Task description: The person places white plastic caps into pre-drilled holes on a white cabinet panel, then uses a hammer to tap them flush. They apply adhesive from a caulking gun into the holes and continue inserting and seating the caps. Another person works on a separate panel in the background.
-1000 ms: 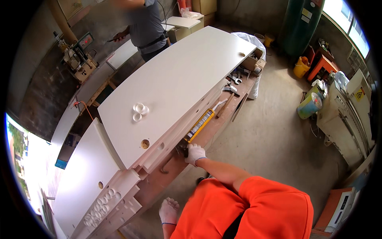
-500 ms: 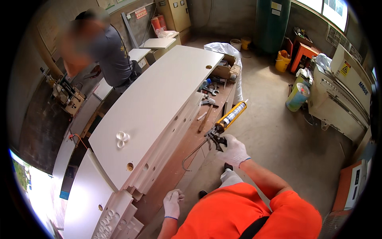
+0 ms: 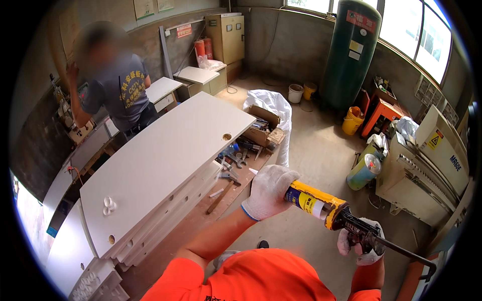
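A caulking gun [image 3: 327, 206] with a yellow frame and a labelled cartridge is held level across my front, its rod and hooked end pointing right. My left hand [image 3: 271, 192], in a white knit glove, is wrapped round the front of the cartridge; a pale nozzle tip shows beyond the fingers. At the black handle, my gloved right hand [image 3: 362, 244] is closed around the grip. To the left lies a large white panel [image 3: 165, 155] with round holes near its edge, stacked over other panels. Small white plastic rings [image 3: 108, 204] sit on it.
Beside the panel, a hammer [image 3: 219, 196], wrenches [image 3: 236, 159] and a cardboard box [image 3: 262, 120] lie on the bench [image 3: 193, 228]. A white sack [image 3: 282, 113] stands behind. Another person [image 3: 123, 93] works at far left. A metal drum [image 3: 364, 172] and machine [image 3: 427, 165] stand right.
The caulking gun has swung rightward and lower, its nozzle now pointing left. My left hand has risen from beside the bench to take hold of its front. The other person has turned.
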A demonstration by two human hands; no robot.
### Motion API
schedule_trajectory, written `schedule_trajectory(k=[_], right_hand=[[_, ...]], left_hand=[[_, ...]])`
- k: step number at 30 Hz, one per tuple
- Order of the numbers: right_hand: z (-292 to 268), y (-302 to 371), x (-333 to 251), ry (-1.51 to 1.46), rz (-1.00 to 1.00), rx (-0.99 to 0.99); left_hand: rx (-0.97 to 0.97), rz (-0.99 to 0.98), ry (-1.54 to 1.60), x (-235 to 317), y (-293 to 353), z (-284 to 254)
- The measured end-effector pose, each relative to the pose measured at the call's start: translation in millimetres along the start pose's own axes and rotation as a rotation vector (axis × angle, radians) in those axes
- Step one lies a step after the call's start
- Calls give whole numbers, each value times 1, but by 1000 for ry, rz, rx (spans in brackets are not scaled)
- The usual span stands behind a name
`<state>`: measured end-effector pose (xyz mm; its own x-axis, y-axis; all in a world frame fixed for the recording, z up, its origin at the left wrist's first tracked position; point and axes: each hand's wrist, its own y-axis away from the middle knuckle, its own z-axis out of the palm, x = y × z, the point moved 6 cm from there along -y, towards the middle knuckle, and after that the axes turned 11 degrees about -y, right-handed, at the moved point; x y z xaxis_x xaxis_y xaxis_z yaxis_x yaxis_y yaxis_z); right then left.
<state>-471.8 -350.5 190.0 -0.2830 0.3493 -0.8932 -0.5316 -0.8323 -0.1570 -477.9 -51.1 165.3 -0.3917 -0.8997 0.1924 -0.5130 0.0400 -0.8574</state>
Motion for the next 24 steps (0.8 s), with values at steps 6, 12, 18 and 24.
schedule_trajectory(k=[6, 12, 18, 24], right_hand=[[-49, -37, 7, 414, 167, 436], [-55, -118, -1, 482, 242, 349], [-36, -180, -16, 509, 336, 375], [-38, -214, -27, 546, 326, 386]], left_hand=[[25, 54, -214, -43, -49, 24], [117, -91, -214, -104, -42, 31], [93, -240, -182, -150, -33, 44], [112, -307, -170, -171, -30, 42]])
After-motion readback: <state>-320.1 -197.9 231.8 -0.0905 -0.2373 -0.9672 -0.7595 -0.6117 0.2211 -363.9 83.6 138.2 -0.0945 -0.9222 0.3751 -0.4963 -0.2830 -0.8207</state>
